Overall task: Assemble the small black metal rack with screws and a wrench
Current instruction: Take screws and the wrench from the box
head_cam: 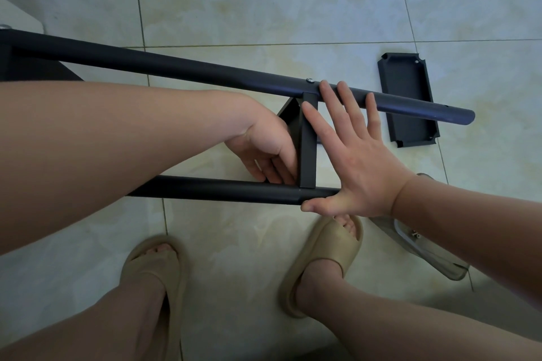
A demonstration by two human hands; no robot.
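The black metal rack lies sideways above the tiled floor, with a long far tube point(176, 66) and a near tube point(223, 189). A black shelf panel point(308, 143) stands edge-on between the tubes, and a silver screw head point(309, 80) sits on the far tube above it. My left hand point(264, 149) reaches under from the left, its fingers lying against the panel's left face. My right hand point(355, 155) is spread flat with straight fingers across the panel's right side, fingertips on the far tube and thumb by the near tube's end. No wrench is visible.
A loose black shelf tray point(407, 99) lies on the floor tiles at the right, behind the far tube. A clear plastic bag with small hardware point(410, 239) lies by my right forearm. My feet in beige slippers point(322, 258) stand below the rack.
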